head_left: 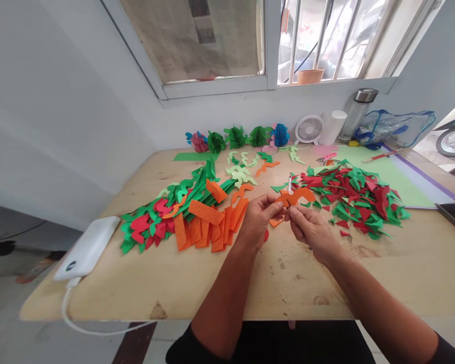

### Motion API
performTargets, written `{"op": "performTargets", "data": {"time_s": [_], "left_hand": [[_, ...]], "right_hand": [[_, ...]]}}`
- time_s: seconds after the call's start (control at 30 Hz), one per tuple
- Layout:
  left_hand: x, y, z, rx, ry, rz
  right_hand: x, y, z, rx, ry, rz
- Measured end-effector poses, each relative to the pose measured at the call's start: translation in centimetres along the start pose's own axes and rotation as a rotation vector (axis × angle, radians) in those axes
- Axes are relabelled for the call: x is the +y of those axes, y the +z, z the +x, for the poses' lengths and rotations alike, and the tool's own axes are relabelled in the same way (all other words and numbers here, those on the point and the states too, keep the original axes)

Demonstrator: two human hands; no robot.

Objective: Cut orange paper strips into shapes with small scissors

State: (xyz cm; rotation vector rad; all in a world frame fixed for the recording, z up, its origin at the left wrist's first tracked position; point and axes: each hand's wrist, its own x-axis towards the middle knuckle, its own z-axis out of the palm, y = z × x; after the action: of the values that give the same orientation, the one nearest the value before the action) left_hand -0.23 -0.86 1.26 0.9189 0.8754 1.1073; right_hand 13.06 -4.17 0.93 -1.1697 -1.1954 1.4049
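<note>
Both hands meet at an orange paper cutout

Left hand (261,217) pinches the orange paper cutout (304,195) near its left end, fingertips drawn together on the paper. Right hand (313,228) is closed just beside it, its fingertips against the cutout's lower edge; what lies between them is too small to tell. The wavy cutout is raised in front of the hands, over the wooden table (288,288), its broad end reaching out past the right fingers. A slim white stick (289,183) shows just beyond it.

Left of the left hand, folded orange papers (212,222) lie fanned and overlapping. Green paper strips (200,194) are heaped behind them, and red and green cutouts (147,227) sit farther left. A white power bank (87,247), with a white cable (66,303) plugged in, rests near the table's left end.

To the right of the right hand, and beyond it, spreads a loose pile of red and green scraps (360,197). Pale green cutouts (241,175) lie ahead of the left hand. Well beyond both hands, folded paper figures (237,137) in green, blue and pink line the wall, followed rightward by a small white fan (310,130), a white cylinder (333,127), a clear bottle (356,117) and a clear pouch (396,127) with blue edging.
</note>
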Motion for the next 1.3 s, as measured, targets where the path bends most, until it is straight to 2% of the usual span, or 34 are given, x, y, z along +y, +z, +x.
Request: {"op": "performTargets", "data": {"time_s": [0.3,0.5,0.93,1.13,1.3], "left_hand": [[0.3,0.3,0.1,0.161,0.063,-0.047],[-0.2,0.5,0.3,0.105,0.033,-0.134],[-0.6,0.8,0.4,0.143,0.012,-0.183],[-0.7,1.1,0.3,0.091,0.023,-0.122],[-0.6,1.2,0.1,0.053,0.045,-0.062]], "right_hand": [[0.2,-0.4,0.3,0.030,-0.014,0.034],[0.6,-0.8,0.9,0.099,-0.056,0.103],[1.7,-1.7,1.8,0.182,-0.210,0.212],[1.9,-2.2,2.4,0.338,-0.218,0.249],[1.8,-2.5,2.4,0.290,-0.215,0.274]]}}
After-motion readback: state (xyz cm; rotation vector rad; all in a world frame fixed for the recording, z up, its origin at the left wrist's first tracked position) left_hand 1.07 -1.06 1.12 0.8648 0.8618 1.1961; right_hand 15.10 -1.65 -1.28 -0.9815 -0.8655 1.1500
